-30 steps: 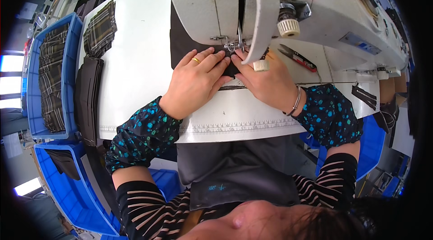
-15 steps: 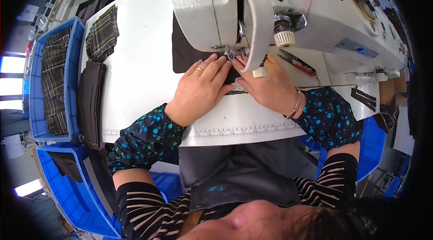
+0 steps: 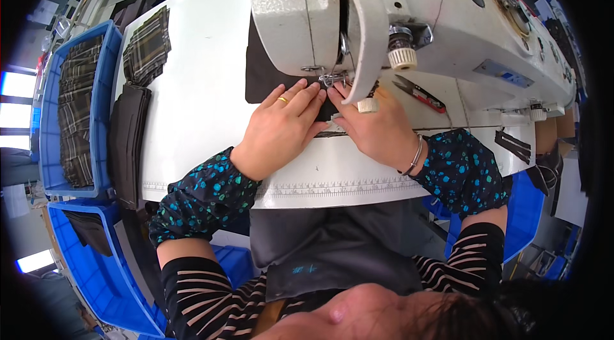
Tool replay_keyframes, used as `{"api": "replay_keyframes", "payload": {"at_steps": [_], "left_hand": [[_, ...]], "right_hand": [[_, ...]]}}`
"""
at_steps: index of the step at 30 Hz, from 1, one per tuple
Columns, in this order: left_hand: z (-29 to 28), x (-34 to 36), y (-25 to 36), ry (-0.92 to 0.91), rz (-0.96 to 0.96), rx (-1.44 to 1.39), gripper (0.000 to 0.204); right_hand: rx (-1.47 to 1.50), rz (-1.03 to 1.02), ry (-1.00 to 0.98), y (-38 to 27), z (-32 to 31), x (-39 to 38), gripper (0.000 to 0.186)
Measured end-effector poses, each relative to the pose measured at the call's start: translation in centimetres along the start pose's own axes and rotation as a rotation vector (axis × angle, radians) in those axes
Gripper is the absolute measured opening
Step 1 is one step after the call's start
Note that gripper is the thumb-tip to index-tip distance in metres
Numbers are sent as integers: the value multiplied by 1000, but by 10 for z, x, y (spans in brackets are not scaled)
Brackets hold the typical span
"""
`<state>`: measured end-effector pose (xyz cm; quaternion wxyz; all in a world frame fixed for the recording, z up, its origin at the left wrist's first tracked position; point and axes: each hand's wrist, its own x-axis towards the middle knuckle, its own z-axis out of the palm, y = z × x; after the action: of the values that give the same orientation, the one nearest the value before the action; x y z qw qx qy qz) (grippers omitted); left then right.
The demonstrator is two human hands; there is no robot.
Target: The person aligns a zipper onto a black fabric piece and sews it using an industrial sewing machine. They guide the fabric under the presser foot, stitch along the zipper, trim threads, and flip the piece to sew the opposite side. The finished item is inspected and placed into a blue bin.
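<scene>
Dark brown fabric (image 3: pixel 262 78) lies flat on the white table under the head of a white sewing machine (image 3: pixel 441 27). My left hand (image 3: pixel 279 126) rests flat on the fabric's near side, fingers stretched toward the presser foot (image 3: pixel 332 78). On the other side of the foot, my right hand (image 3: pixel 378 128) presses down with fingers extended, partly hidden behind the machine's white lever guard. The two index fingertips almost meet just in front of the foot. A strip edge of fabric (image 3: pixel 332 133) shows between my thumbs. The needle itself is hard to make out.
Red-handled thread snips (image 3: pixel 420 94) lie right of my right hand. Plaid pieces (image 3: pixel 146 46) and a dark fabric stack (image 3: pixel 130 145) sit at the table's left. A blue bin (image 3: pixel 102 110) holds more plaid; another blue bin (image 3: pixel 115 270) stands nearer. A zipper piece (image 3: pixel 513 147) lies far right.
Hands and fabric keep nearly the same place at the presser foot. The right fingers have shifted slightly; the whole view has moved a little.
</scene>
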<state>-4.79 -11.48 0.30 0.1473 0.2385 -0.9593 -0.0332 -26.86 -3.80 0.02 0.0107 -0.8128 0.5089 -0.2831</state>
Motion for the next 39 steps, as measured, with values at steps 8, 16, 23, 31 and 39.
{"api": "replay_keyframes", "payload": {"at_steps": [8, 16, 23, 31, 39], "left_hand": [[-4, 3, -3, 33, 26, -10, 55], [-5, 4, -3, 36, 22, -21, 54], [-4, 5, -4, 60, 28, -27, 51], [-3, 5, -4, 63, 33, -14, 51], [-2, 6, -4, 66, 32, -4, 52]], "right_hand": [[-48, -13, 37, -5, 1, 0, 17], [-91, -16, 18, -5, -1, 1, 23], [-125, -12, 3, -3, 0, -1, 28], [-109, 2, -27, -1, -2, 1, 32], [-113, -2, 6, -1, -1, 1, 26]]}}
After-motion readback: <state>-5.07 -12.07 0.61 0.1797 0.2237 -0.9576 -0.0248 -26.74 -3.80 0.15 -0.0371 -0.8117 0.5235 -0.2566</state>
